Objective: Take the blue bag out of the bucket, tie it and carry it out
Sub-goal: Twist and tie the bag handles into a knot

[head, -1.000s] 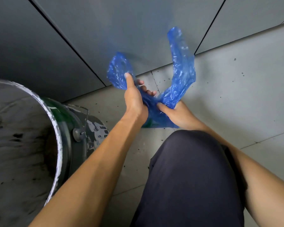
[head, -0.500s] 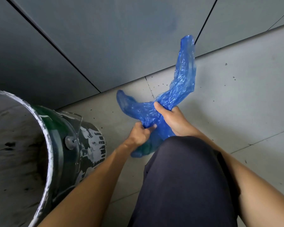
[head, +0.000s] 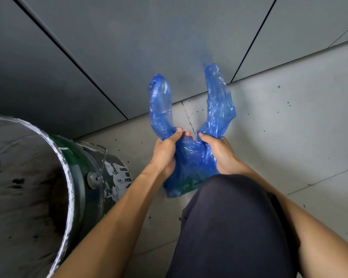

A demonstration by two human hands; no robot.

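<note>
The blue bag [head: 191, 161] is out of the bucket and rests on the floor in front of my knee. Its two long ends stand upright, one on the left and one on the right. My left hand [head: 165, 153] grips the base of the left end, and my right hand [head: 219, 153] grips the base of the right end. Both hands are close together over the bag's neck. The green bucket [head: 82, 177], smeared with white paint, stands at the left; no bag shows in the part of its inside that I can see.
A grey panelled wall [head: 129, 47] runs close behind the bag. The tiled floor [head: 289, 127] is speckled with dark bits. My dark-trousered knee [head: 229, 227] fills the lower middle and hides the bag's lower part.
The two ends of the bag were crossed and spread low half a second ago; now both stand upright side by side. My left hand has risen to the level of the right.
</note>
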